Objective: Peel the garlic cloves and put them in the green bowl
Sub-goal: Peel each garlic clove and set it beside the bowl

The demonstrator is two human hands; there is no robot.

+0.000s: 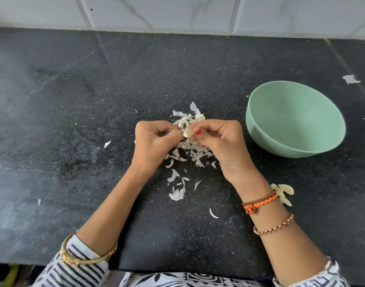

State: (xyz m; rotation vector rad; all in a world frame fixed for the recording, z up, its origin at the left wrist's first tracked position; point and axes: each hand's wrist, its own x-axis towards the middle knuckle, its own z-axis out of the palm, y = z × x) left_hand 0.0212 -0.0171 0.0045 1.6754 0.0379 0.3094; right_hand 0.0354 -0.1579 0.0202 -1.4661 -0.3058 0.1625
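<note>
Over the black counter [74,121], both hands [154,141] [216,139] pinch one garlic clove [187,132]

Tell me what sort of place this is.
Probably a home kitchen: a dark speckled stone counter against a marbled tile wall, with a green bowl and scattered garlic skins.

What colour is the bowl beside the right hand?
Pale mint green bowl, plain, no pattern; seen in the head view.
</note>
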